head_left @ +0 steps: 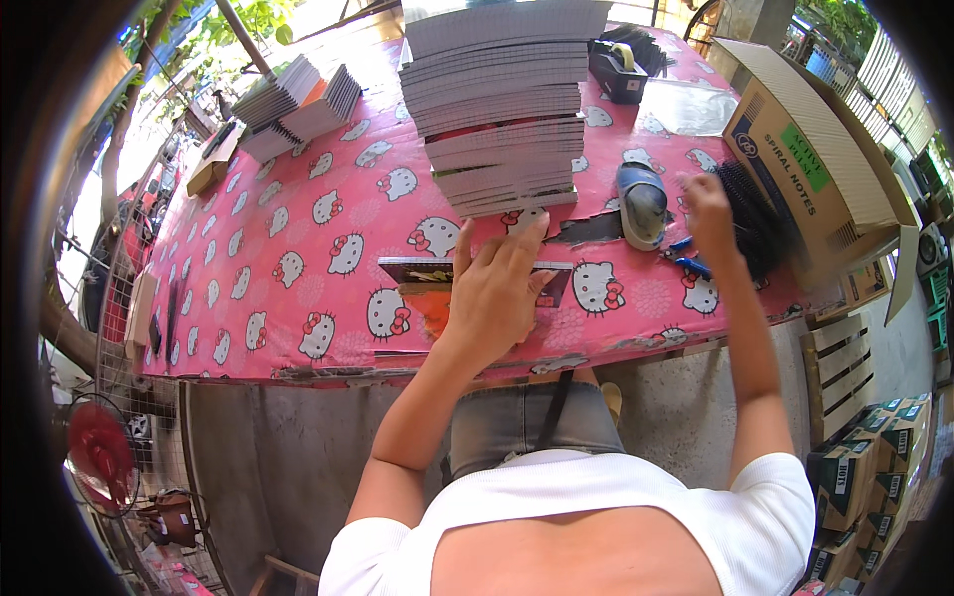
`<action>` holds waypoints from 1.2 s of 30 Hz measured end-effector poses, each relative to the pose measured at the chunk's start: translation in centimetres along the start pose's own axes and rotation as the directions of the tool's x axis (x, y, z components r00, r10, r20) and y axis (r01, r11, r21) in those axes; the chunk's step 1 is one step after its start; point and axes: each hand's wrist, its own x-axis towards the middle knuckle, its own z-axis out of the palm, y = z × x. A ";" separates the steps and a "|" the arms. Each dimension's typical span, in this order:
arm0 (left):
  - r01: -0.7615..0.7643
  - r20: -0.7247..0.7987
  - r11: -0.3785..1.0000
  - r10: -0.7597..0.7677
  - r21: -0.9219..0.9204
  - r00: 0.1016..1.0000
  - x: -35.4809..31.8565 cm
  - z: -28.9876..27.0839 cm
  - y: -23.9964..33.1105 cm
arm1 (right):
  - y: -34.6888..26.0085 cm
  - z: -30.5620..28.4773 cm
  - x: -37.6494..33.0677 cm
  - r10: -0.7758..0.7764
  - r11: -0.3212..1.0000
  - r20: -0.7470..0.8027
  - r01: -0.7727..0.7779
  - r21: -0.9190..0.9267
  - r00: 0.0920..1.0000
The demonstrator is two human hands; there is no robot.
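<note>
My left hand [493, 293] lies across a notebook [425, 298] with a dark edge and an orange patch on its cover, close to the table's near edge. Its fingers stretch forward, spread apart, past the notebook's far edge. My right hand [708, 207], slightly blurred, is raised beside a heap of black spiral binding coils [747, 223]. Its fingers are curled in, and whatever they may hold cannot be made out. Between the hands sit a blue-grey shoe-shaped object [643, 206] and a blue-handled tool [688, 262]. A tall stack of paper pads [502, 109] rises beyond my left hand.
A pink patterned cover [288, 223] spreads over the table. Smaller pad stacks [298, 107] stand far left. A black tape dispenser [618, 72] sits behind the shoe-shaped object. An open cardboard box [795, 164] borders the right side. More boxes [863, 487] are piled lower right.
</note>
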 end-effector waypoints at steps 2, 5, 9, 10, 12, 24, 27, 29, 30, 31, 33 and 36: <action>-0.035 -0.054 0.999 0.033 -0.034 0.998 -0.3 0.1 -1.0 | -9.0 -1.7 -1.5 -0.162 0.934 0.037 0.141 0.328 0.986; -0.081 -0.118 0.987 0.065 -0.138 0.991 0.3 0.3 -1.1 | -14.2 -2.3 -3.3 -0.083 0.820 0.004 0.067 0.569 0.997; -0.055 -0.103 0.980 0.035 -0.191 0.994 0.6 0.2 -1.2 | -14.4 -2.4 -2.5 0.011 0.823 0.007 -0.014 0.568 1.000; -0.058 -0.101 0.980 0.039 -0.190 0.994 0.5 0.1 -1.2 | -14.4 -2.5 -2.3 0.036 0.842 0.036 -0.050 0.537 0.999; -0.050 -0.130 0.980 0.025 -0.193 0.991 0.3 0.1 -1.1 | -14.7 -2.3 -2.1 -0.012 0.788 0.119 -0.064 0.612 0.993; 0.044 -0.097 0.984 -0.061 -0.170 0.993 -0.2 0.4 -1.1 | -14.0 -3.1 -0.6 -0.231 0.740 0.323 -0.050 0.671 0.918; 0.031 -0.220 0.998 -0.018 0.056 0.975 -0.3 0.1 0.1 | -14.4 -3.2 -0.6 -0.168 0.719 0.386 -0.155 0.678 0.907; 0.059 -0.190 0.998 -0.051 0.035 0.980 -0.6 0.2 -0.1 | -15.4 -2.9 -0.8 -0.060 0.662 0.509 -0.347 0.664 0.859; 0.092 -0.165 0.996 -0.088 0.015 0.982 -0.7 0.3 -0.2 | -16.2 -2.3 -1.3 -0.061 0.760 0.297 -0.149 0.633 0.953; 0.091 -0.166 0.996 -0.087 0.014 0.982 -0.7 0.2 -0.1 | -16.4 -2.2 -1.5 -0.078 0.800 0.185 -0.049 0.598 0.980; 0.107 -0.132 0.994 -0.110 -0.029 0.985 -0.7 0.0 0.0 | -16.2 -2.3 -1.9 -0.140 0.863 0.143 0.050 0.502 0.980; 0.122 -0.135 0.991 -0.130 -0.061 0.982 -0.7 0.1 -0.1 | -16.6 -2.7 -1.7 -0.184 0.901 0.195 0.086 0.426 0.963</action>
